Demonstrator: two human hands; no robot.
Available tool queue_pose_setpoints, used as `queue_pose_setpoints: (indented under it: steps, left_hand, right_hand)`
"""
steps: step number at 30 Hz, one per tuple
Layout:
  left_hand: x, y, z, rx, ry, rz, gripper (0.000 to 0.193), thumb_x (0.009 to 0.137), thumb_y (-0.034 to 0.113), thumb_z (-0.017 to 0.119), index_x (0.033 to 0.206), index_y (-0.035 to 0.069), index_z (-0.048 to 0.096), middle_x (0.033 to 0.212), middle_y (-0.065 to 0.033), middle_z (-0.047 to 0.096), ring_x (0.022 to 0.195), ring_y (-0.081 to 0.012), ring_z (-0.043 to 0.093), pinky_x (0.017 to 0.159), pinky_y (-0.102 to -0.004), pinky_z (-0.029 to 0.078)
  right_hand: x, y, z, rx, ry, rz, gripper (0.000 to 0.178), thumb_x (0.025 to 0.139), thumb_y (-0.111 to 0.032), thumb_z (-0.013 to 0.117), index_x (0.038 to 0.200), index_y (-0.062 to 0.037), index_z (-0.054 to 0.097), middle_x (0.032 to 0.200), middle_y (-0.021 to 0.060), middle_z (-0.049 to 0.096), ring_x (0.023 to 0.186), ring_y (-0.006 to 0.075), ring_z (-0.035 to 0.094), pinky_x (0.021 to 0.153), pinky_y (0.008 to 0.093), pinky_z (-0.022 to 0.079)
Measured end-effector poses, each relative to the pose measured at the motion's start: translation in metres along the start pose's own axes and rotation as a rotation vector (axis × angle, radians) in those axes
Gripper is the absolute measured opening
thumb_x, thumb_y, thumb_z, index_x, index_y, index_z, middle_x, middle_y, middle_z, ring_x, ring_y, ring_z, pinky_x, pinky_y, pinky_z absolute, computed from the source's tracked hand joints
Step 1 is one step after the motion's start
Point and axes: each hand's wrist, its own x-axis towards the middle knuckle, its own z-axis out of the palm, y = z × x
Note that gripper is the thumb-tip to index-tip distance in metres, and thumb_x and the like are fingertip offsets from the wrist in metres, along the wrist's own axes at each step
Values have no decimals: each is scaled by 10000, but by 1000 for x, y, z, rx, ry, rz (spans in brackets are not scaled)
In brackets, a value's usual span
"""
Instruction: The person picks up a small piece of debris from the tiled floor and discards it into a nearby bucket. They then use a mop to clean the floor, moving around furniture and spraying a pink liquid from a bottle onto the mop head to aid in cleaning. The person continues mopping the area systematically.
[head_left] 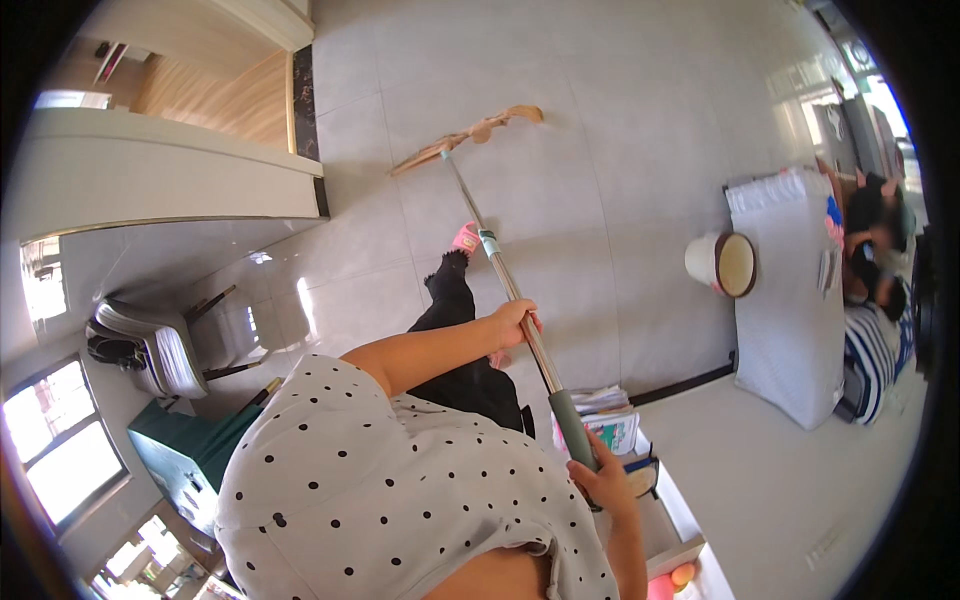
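A long mop [541, 352] with a silver metal pole and a grey-green grip slants away from me across the floor. My left hand [517, 322] is wrapped round the metal pole at about its middle. Lower down, my right hand [604, 477] is closed round the grey-green grip near its end. At the far end of the pole, a tan cloth mop head [470, 135] lies stretched out on the grey tiles. My foot in a pink slipper [466, 238] shows just left of the pole.
A cream bin [720, 264] stands beside a grey-covered sofa [785, 300] on the right, where another person [880, 230] sits. Papers [605, 415] lie on a white shelf by my right hand. At left are a wall end [180, 165], a doorway and stacked chairs [150, 340].
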Motion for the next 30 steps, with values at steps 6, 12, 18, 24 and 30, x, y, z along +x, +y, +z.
queue_pose_setpoints:
  steps: [6,12,18,24,30]
  left_hand:
    - [-60,120,12,-223,-169,84,83,776,61,453,710,10,453,661,-115,497,673,-278,541,680,-441,471]
    - [-90,240,-33,-517,-45,281,156,769,75,472,629,6,464,632,-129,511,660,-259,548,685,-384,470]
    - [-101,322,-108,-896,10,463,125,764,34,473,671,21,390,607,-104,435,628,-226,494,662,-386,493]
    - [-32,323,-155,-683,76,334,140,817,44,438,695,1,384,607,-117,436,614,-232,511,668,-383,516]
    - [-98,270,-59,-613,-27,278,147,848,84,446,737,-7,417,638,-110,472,651,-268,547,668,-390,519]
  right_hand:
    - [27,-217,13,-614,-4,57,604,729,-136,643,1274,-75,391,656,41,521,478,90,460,457,248,408]
    - [124,-389,77,-947,-261,8,558,735,-182,616,1247,-77,420,634,54,544,458,115,491,445,273,418]
    - [223,-460,183,-943,-465,-79,482,791,-144,558,1248,-77,422,636,22,522,470,91,474,447,248,406]
    - [251,-430,174,-737,-428,3,464,828,-155,523,1271,-80,405,681,28,547,466,77,465,422,230,395]
    - [168,-404,123,-802,-257,83,531,771,-124,623,1262,-76,427,718,18,560,509,72,489,491,226,420]
